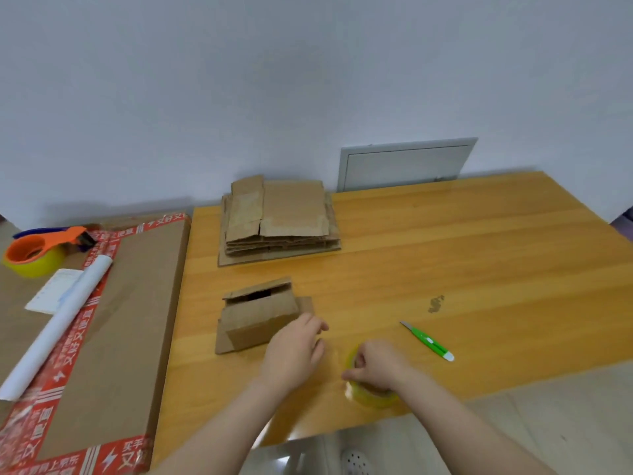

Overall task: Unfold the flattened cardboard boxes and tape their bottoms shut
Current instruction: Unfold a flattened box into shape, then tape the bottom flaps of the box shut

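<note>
A small unfolded cardboard box lies on its side on the wooden table, its flaps partly open toward the wall. My left hand hovers just right of the box with fingers curled, and it seems to pinch the end of a clear tape strip. That strip runs to a yellow-tinted tape roll, which my right hand grips from above at the table's front. A stack of flattened cardboard boxes sits at the back of the table.
A green utility knife lies right of my hands. At the left, a large flat carton with red printed tape carries an orange tape dispenser, a white paper roll and a slip. A grey panel leans against the wall.
</note>
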